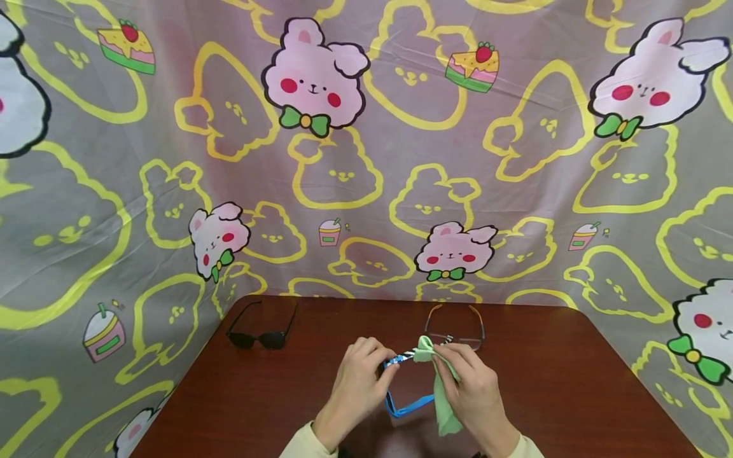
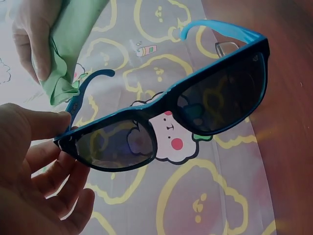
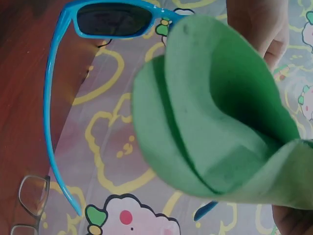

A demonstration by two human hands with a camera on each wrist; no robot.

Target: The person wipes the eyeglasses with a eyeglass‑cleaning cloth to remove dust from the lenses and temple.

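Note:
Blue-framed sunglasses (image 2: 161, 108) with dark lenses are held off the table in front of me. My left hand (image 1: 356, 376) pinches them between thumb and fingers at one front corner, beside the hinge. The other blue temple (image 1: 416, 405) extends freely in the head view. My right hand (image 1: 476, 389) pinches a light green cloth (image 1: 446, 410), folded over the striped temple near the left fingers. The cloth's lower end hangs down below the right hand. In the right wrist view the green cloth (image 3: 195, 107) covers much of the scene and hides most of the right hand.
Black sunglasses (image 1: 258, 340) stand at the back left of the brown table (image 1: 229, 407). Clear-lens eyeglasses (image 1: 481, 324) with orange-tipped temples lie at the back right, just beyond the right hand. A cartoon-patterned sheet (image 1: 389, 146) hangs around the table's back and sides.

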